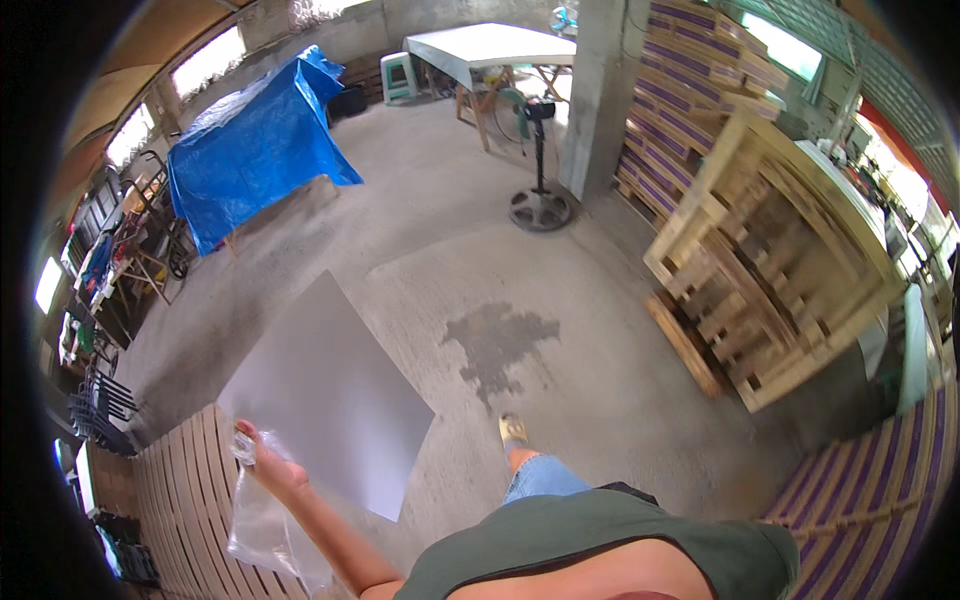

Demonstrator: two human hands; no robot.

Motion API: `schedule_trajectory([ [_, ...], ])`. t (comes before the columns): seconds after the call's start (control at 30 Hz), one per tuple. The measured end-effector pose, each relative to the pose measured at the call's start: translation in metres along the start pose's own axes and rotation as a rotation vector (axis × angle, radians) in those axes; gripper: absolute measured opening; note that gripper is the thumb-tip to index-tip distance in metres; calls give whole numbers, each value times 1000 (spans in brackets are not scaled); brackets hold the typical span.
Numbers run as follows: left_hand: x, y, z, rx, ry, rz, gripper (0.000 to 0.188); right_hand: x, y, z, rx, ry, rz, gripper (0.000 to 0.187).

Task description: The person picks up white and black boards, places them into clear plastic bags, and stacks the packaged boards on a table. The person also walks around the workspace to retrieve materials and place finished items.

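My left hand (pixel 272 468) is closed around crumpled clear plastic film (pixel 262 530), which hangs down beside my forearm. A large, smooth grey sheet (pixel 325 390) with straight edges lies along the same hand and forearm, tilted over the floor. My hand overlaps the sheet's near left edge; whether the fingers also grip that edge cannot be made out. My right hand is out of the picture.
A slatted wooden pallet (pixel 185 500) is at lower left. Ahead stand a pedestal fan (pixel 540 165), a concrete pillar (pixel 598 100) and a blue tarp (pixel 255 150). Wooden pallets (pixel 780 260) lean at right near stacked cartons (pixel 680 95). A dark stain (pixel 495 340) marks the floor.
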State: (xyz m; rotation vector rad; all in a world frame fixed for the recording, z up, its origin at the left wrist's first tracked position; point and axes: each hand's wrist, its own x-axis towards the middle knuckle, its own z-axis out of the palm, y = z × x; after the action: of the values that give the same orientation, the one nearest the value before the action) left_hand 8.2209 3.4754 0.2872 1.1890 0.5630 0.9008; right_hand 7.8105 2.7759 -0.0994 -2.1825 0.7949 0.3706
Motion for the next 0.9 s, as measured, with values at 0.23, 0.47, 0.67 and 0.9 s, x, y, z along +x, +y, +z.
schedule_trajectory([
  [0.23, 136, -74, 243, 97, 217, -40, 55, 411, -383, -67, -708, -210, -48, 38],
  [0.47, 313, -189, 400, 105, 261, 9, 51, 670, -942, -75, 220, 30, -680, 38],
  [0.67, 458, -276, 677, -37, -61, 50, 46, 852, -872, -46, -467, 30, -357, 39],
  [0.9, 599, -338, 1000, -77, -169, 119, 45, 816, -822, -29, 223, 284, 818, 18],
])
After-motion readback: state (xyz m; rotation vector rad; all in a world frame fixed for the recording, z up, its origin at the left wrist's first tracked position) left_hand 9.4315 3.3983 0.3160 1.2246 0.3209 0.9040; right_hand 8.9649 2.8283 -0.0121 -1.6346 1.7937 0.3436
